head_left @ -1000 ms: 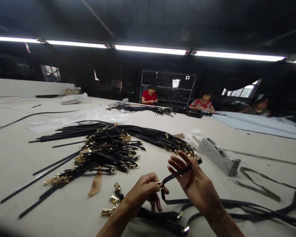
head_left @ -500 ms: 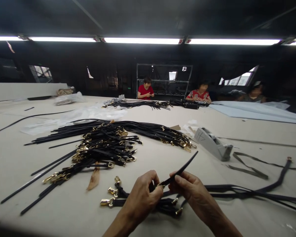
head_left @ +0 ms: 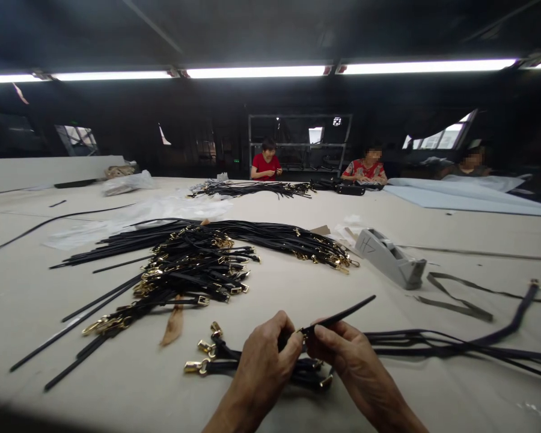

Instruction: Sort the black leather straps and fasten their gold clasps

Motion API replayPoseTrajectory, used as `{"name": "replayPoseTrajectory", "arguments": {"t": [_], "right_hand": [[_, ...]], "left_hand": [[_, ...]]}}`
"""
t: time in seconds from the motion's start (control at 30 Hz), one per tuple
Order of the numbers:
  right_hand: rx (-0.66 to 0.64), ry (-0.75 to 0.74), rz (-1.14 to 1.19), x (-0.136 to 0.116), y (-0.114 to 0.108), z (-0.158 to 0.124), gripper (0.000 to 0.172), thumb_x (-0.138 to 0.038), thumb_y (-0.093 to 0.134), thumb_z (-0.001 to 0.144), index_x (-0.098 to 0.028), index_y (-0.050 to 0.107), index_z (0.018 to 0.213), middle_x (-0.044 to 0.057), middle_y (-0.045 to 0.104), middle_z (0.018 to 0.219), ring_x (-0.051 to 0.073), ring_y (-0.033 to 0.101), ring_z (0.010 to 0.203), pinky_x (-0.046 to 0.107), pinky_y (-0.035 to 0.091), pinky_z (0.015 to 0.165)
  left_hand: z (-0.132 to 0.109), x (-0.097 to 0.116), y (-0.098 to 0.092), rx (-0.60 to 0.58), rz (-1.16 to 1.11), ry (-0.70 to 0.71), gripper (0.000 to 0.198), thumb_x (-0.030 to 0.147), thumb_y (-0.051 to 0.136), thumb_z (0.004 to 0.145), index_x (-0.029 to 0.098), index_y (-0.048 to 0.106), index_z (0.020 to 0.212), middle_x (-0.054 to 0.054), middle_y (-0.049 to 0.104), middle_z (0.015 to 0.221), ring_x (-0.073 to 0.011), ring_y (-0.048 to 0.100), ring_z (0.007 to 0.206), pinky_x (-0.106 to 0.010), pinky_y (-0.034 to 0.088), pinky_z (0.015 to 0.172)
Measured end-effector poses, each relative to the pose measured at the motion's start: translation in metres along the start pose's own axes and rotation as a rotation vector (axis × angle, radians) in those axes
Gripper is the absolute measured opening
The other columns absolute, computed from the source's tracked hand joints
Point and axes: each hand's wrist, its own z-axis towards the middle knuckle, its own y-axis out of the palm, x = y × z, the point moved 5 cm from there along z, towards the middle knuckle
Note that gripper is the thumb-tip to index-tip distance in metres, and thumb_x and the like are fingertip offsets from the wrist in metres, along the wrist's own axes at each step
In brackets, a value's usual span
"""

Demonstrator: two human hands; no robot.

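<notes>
My left hand (head_left: 270, 358) and my right hand (head_left: 349, 355) are close together at the front of the table, both closed on one black strap (head_left: 345, 314). The strap's free end points up and to the right past my right fingers. A bit of gold metal, seemingly a buckle (head_left: 303, 332), shows between the two hands; my left fingers hide most of it. Beneath my hands lie several more black straps with gold snap hooks (head_left: 197, 366), their hooks to the left. Long strap lengths (head_left: 433, 349) run off to the right.
A heap of black straps with gold buckles (head_left: 193, 264) covers the table's middle left. A grey tape dispenser (head_left: 390, 258) stands right of it, near a loose olive ribbon (head_left: 460, 304). Clear plastic (head_left: 162, 210) lies behind the heap. Several people sit across the table, one in a red shirt (head_left: 265, 165).
The strap's free end has tilted lower and further right between my hands. Both hands have shifted slightly right and keep their hold.
</notes>
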Motion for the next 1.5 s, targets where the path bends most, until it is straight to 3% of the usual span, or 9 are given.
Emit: {"name": "replayPoseTrajectory", "arguments": {"t": [0.23, 0.63, 0.8, 0.9, 1.07, 1.13, 1.27, 1.4, 1.5], "right_hand": [[0.002, -0.089, -0.110, 0.000, -0.001, -0.001, 0.030, -0.037, 0.083, 0.071, -0.015, 0.073, 0.088, 0.005, 0.072, 0.084, 0.020, 0.066, 0.078, 0.033, 0.051, 0.079], [0.163, -0.179, -0.327, 0.001, 0.009, -0.012, 0.038, -0.050, 0.083, 0.065, -0.017, 0.077, 0.083, 0.009, 0.074, 0.083, 0.025, 0.065, 0.081, 0.034, 0.050, 0.078], [0.072, -0.506, -0.632, -0.011, 0.025, -0.020, 0.024, -0.045, 0.075, 0.076, -0.023, 0.077, 0.084, 0.007, 0.072, 0.091, 0.026, 0.065, 0.089, 0.031, 0.051, 0.081], [-0.097, -0.529, -0.783, -0.022, 0.027, -0.018, 0.023, -0.045, 0.065, 0.084, -0.025, 0.077, 0.088, 0.006, 0.071, 0.094, 0.025, 0.064, 0.091, 0.029, 0.049, 0.085], [-0.078, -0.416, -0.736, -0.031, 0.022, 0.003, 0.036, -0.052, 0.061, 0.086, -0.027, 0.069, 0.110, 0.005, 0.068, 0.112, 0.026, 0.059, 0.109, 0.031, 0.045, 0.095], [-0.141, -0.389, -0.740, -0.023, 0.030, 0.010, 0.044, -0.055, 0.058, 0.086, -0.026, 0.063, 0.119, 0.005, 0.069, 0.108, 0.025, 0.062, 0.100, 0.031, 0.048, 0.088], [-0.075, -0.450, -0.718, -0.009, 0.035, 0.016, 0.039, -0.058, 0.055, 0.086, -0.020, 0.064, 0.089, 0.001, 0.063, 0.071, 0.018, 0.056, 0.065, 0.026, 0.044, 0.061], [-0.021, -0.484, -0.612, 0.003, 0.024, 0.023, 0.034, -0.054, 0.060, 0.085, -0.021, 0.058, 0.080, -0.002, 0.055, 0.063, 0.015, 0.050, 0.059, 0.024, 0.042, 0.058], [-0.015, -0.462, -0.621, 0.006, 0.016, 0.030, 0.035, -0.056, 0.058, 0.086, -0.021, 0.060, 0.085, -0.001, 0.057, 0.065, 0.016, 0.050, 0.060, 0.025, 0.041, 0.058]], "left_hand": [[0.001, 0.000, 0.004, 0.015, -0.002, 0.002, 0.019, 0.034, 0.047, 0.088, 0.022, 0.048, 0.073, 0.003, 0.055, 0.066, -0.0163, 0.051, 0.066, -0.026, 0.033, 0.062], [-0.002, -0.006, 0.007, 0.058, 0.053, 0.042, 0.018, 0.033, 0.044, 0.090, 0.023, 0.048, 0.076, 0.000, 0.058, 0.071, -0.0182, 0.054, 0.068, -0.028, 0.033, 0.064], [-0.006, -0.009, 0.001, 0.125, 0.159, 0.082, 0.013, 0.026, 0.045, 0.089, 0.022, 0.050, 0.078, -0.001, 0.059, 0.074, -0.0183, 0.054, 0.068, -0.029, 0.031, 0.065], [-0.006, -0.013, -0.003, 0.073, -0.009, 0.055, 0.017, 0.031, 0.048, 0.089, 0.021, 0.052, 0.076, 0.000, 0.058, 0.072, -0.0171, 0.053, 0.069, -0.028, 0.034, 0.065], [-0.004, -0.014, 0.002, -0.168, -0.489, 0.016, 0.015, 0.032, 0.059, 0.083, 0.018, 0.057, 0.079, 0.004, 0.051, 0.068, -0.0119, 0.045, 0.062, -0.023, 0.033, 0.058], [-0.003, -0.013, 0.002, -0.184, -0.571, 0.026, 0.016, 0.031, 0.062, 0.081, 0.016, 0.058, 0.079, 0.004, 0.051, 0.070, -0.0114, 0.044, 0.064, -0.023, 0.034, 0.060], [-0.003, -0.014, 0.002, -0.232, -0.769, -0.037, 0.022, 0.029, 0.069, 0.075, 0.016, 0.056, 0.087, 0.005, 0.050, 0.067, -0.0092, 0.042, 0.060, -0.022, 0.032, 0.058], [-0.004, -0.017, 0.004, -0.302, -0.914, -0.090, 0.029, 0.016, 0.071, 0.066, 0.017, 0.054, 0.089, 0.006, 0.051, 0.068, -0.0062, 0.039, 0.056, -0.019, 0.028, 0.053], [0.000, -0.019, -0.003, -0.199, -0.788, -0.050, 0.019, 0.013, 0.066, 0.070, 0.016, 0.059, 0.088, 0.003, 0.057, 0.072, -0.0089, 0.048, 0.062, -0.020, 0.035, 0.059]]}}
